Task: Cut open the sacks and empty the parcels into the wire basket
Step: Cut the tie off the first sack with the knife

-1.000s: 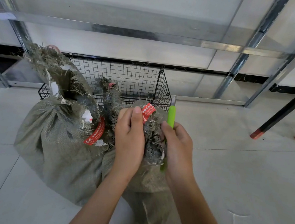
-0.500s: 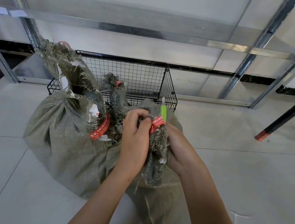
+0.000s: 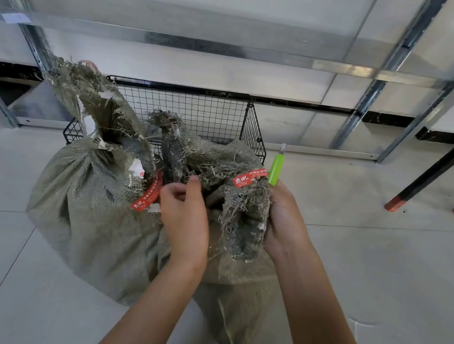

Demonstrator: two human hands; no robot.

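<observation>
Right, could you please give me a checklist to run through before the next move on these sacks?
1. Grip on the green cutter: right hand holds it, blade end up: ok.
2. Clearance: left hand apart from the blade: ok.
3. Whether the red tape on the right sack is cut through: cannot tell.
4. Whether the second red tape is cut: looks whole, not ok.
5. Placement of the wire basket: right behind the sacks, top open: ok.
</observation>
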